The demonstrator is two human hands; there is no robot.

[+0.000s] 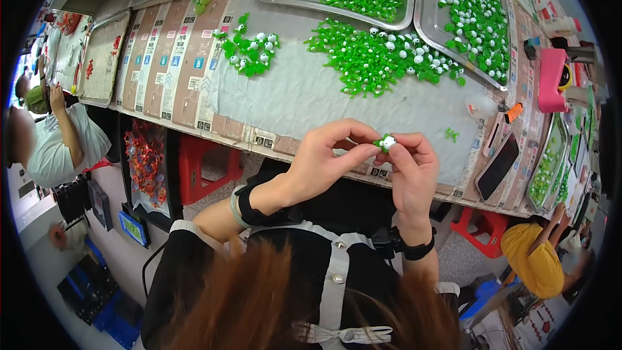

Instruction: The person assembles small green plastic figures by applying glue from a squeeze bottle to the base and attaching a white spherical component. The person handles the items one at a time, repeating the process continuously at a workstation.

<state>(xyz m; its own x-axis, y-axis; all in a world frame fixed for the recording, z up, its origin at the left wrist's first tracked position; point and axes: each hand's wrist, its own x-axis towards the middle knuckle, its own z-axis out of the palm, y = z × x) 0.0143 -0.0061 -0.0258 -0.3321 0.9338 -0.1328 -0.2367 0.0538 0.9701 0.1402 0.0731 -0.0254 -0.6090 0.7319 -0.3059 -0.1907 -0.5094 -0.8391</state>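
Observation:
Between the fingertips of both hands, just over the near edge of the table, is a small green figure with white round parts (387,143). My left hand (335,153) pinches it from the left with thumb and forefinger. From the other side my right hand (413,167) grips it, thumb against the white part. Beyond my hands a large heap of similar green pieces (356,58) lies on the pale sheet, white balls (418,59) mixed in at its right. A smaller cluster of green figures (249,54) sits to the left. One loose green piece (451,133) lies right of my hands.
Two metal trays (414,23) holding green pieces stand at the back. A dark phone (497,167) and an orange-handled tool (513,113) lie at the right, near a pink device (552,81). Co-workers sit left and right; a red stool (206,167) is under the table.

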